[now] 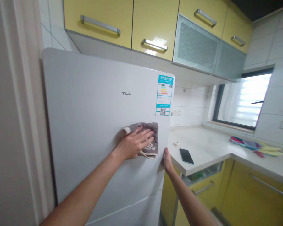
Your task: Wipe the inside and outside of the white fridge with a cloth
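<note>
A white refrigerator door (91, 100) with a TCL logo fills the left and middle of the head view. My left hand (135, 142) presses a grey-brown patterned cloth (155, 135) flat to the door, below the logo. Its fingers lie stretched over the cloth, and a pale edging strip hangs from the cloth's lower side. At the door's right edge is my right hand (167, 160), thumb against the edge, the other fingers mostly hidden. A blue-and-white energy label (164, 95) is stuck near the door's upper right corner.
Yellow wall cabinets (153, 22) hang above the refrigerator. To the right, a white countertop (202, 141) carries a phone (186, 156), a small white object (176, 143) and colourful cloths or gloves (252, 145). A window (244, 99) is beyond, and a pale curtain-like surface (16, 110) stands at left.
</note>
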`<state>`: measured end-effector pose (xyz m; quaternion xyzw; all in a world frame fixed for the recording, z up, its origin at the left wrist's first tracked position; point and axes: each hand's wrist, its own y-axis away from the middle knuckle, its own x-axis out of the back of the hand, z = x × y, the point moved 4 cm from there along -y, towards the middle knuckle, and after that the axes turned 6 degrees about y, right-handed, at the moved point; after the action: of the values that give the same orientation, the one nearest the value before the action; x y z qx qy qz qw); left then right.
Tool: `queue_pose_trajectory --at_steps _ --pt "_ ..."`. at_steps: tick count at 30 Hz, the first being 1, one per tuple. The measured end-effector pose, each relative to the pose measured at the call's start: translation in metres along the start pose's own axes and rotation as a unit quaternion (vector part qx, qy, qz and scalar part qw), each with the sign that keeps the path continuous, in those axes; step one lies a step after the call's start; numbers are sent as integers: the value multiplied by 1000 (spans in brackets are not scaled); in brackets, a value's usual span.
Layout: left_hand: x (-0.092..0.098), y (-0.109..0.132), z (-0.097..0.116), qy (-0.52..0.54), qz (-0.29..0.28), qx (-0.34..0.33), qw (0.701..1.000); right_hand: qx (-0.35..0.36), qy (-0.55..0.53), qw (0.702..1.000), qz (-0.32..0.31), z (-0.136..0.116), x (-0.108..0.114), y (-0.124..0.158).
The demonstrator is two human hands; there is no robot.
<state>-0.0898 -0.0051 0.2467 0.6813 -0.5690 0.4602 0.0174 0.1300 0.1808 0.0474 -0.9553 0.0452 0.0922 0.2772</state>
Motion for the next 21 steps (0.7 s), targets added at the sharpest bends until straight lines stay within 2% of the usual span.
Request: queue_pose_trajectory --at_steps 2,3,5,7,9,12,16,21 --pt "26 36 -24 -20 68 120 990 -14 11 1000 2 4 2 0" --pt "40 58 -35 -41 115 201 972 -18 14 1000 7 6 4 1" --pt "58 109 -46 -98 215 337 911 -19 16 1000 19 11 7 0" --pt "59 159 -37 -151 276 412 855 -25 15 999 23 16 8 0" --pt "44 202 -16 -176 275 447 833 -37 13 999 24 20 8 0" --pt "6 248 26 -175 227 489 824 -44 2 999 26 19 7 0" --pt "-35 285 79 -154 194 564 788 -27 1 999 27 7 2 2" --pt "-70 319 128 -88 164 673 716 -25 50 998 37 -12 -4 5"
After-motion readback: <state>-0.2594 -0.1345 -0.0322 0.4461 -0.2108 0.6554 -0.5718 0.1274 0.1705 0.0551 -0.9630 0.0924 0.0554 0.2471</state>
